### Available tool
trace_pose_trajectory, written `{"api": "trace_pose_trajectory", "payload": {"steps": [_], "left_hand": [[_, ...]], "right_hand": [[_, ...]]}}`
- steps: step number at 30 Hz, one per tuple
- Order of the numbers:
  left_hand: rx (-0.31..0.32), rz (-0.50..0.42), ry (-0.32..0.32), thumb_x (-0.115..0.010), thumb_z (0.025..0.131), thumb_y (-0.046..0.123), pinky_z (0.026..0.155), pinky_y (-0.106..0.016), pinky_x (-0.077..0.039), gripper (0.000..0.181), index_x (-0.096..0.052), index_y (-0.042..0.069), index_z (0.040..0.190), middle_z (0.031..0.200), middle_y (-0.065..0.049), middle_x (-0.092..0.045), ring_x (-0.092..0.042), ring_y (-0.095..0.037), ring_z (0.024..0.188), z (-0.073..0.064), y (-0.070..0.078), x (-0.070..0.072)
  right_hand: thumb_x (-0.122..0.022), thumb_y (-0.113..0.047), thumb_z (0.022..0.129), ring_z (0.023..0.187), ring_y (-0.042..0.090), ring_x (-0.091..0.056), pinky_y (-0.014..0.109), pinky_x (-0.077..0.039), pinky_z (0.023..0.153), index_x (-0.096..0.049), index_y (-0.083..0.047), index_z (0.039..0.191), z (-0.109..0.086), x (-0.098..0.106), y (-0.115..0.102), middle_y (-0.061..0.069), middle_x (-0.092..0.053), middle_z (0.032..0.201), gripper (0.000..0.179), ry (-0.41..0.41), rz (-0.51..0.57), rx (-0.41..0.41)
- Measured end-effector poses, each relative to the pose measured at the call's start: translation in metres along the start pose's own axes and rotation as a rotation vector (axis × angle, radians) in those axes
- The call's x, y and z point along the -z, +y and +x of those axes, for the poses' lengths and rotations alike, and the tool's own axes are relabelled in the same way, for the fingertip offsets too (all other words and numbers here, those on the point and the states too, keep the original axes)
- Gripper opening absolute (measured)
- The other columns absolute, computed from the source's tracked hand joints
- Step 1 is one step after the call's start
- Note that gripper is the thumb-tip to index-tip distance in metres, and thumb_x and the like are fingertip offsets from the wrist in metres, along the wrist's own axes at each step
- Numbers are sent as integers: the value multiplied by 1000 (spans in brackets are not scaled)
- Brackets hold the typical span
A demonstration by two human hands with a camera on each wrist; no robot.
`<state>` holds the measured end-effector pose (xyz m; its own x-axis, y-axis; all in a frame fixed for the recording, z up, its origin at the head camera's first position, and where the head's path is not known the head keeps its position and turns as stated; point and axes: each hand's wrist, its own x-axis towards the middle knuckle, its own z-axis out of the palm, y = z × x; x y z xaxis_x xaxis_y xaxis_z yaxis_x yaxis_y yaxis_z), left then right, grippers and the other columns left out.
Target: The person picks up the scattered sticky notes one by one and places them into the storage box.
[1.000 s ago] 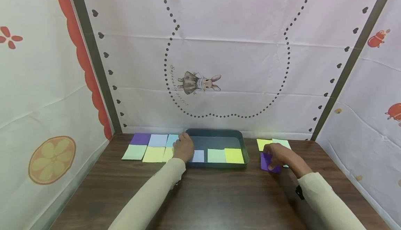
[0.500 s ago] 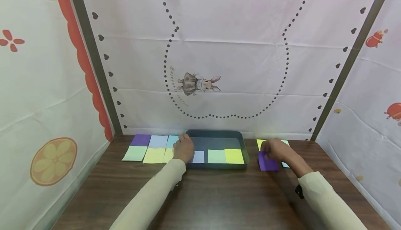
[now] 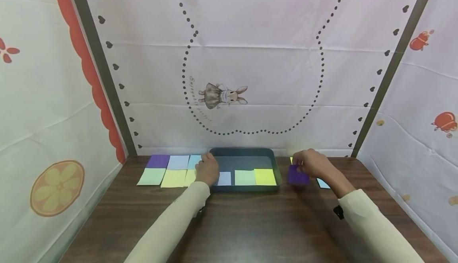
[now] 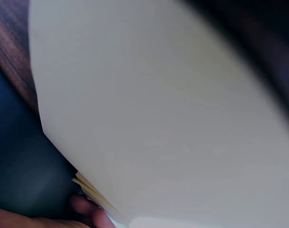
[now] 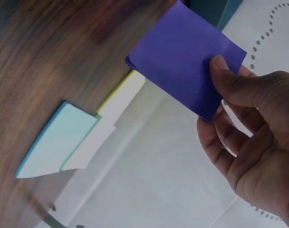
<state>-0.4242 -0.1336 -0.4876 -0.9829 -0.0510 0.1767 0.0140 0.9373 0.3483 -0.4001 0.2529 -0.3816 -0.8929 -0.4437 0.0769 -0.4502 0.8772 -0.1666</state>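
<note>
My right hand (image 3: 312,163) holds a purple sticky note pad (image 5: 182,57) by one edge, with the thumb on its face and the fingers behind. The pad is raised above the table, to the right of a dark tray (image 3: 250,189). Lilac-blue (image 3: 224,178), light green (image 3: 245,177) and yellow sticky notes (image 3: 265,177) lie along the tray's near side. On the tray's left rim, my left hand (image 3: 207,170) grips with curled fingers. A pale sleeve (image 4: 158,104) fills most of the left wrist view, so only a few fingertips (image 4: 82,204) show there.
Left of the tray lie two rows of sticky notes, among them purple (image 3: 158,161), pale blue (image 3: 178,162), light green (image 3: 152,176) and yellow (image 3: 173,178). Light blue (image 5: 59,137) and yellow pads (image 5: 118,97) lie below the right hand. A printed white cloth (image 3: 257,72) stands behind the table (image 3: 243,223).
My right hand has lifted the purple pad from among the right-hand notes and moved it slightly left toward the tray. The left hand stays at the tray's left rim.
</note>
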Motion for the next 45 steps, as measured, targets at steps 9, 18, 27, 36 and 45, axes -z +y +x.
{"api": "trace_pose_trajectory", "payload": {"steps": [9,18,27,36,45], "left_hand": [[10,-28,-9,-53,111,6,89,-53,-50,40,-41,-19,141,118,-30,-52,-55,-37,91,-1,0,-1],[13,-7,6,-56,111,7,87,-52,-51,41,-42,-19,140,117,-30,-53,-58,-37,91,-1,0,-1],[4,16,18,-55,111,7,83,-50,-49,39,-43,-18,137,115,-29,-53,-59,-37,90,0,0,-2],[24,31,3,-54,112,8,81,-46,-47,36,-44,-17,136,114,-27,-54,-58,-36,88,0,2,-1],[18,49,2,-57,111,8,77,-44,-42,36,-45,-17,134,112,-26,-53,-56,-33,86,-1,5,1]], "right_hand": [[-80,-1,98,89,22,-74,46,-64,75,-81,-14,104,6,8,-23,8,-83,105,14,111,26,-46],[-84,-1,96,90,24,-76,49,-66,80,-83,-14,102,9,10,-41,9,-84,104,14,260,29,30],[-85,0,95,93,26,-78,53,-66,89,-85,-13,103,18,3,-55,6,-85,103,16,366,65,90],[-85,0,96,93,22,-77,49,-66,90,-85,-11,106,30,-8,-66,7,-85,106,15,371,128,96],[-87,-4,97,94,22,-75,46,-66,92,-86,-14,106,40,-21,-74,4,-85,105,13,382,121,68]]}}
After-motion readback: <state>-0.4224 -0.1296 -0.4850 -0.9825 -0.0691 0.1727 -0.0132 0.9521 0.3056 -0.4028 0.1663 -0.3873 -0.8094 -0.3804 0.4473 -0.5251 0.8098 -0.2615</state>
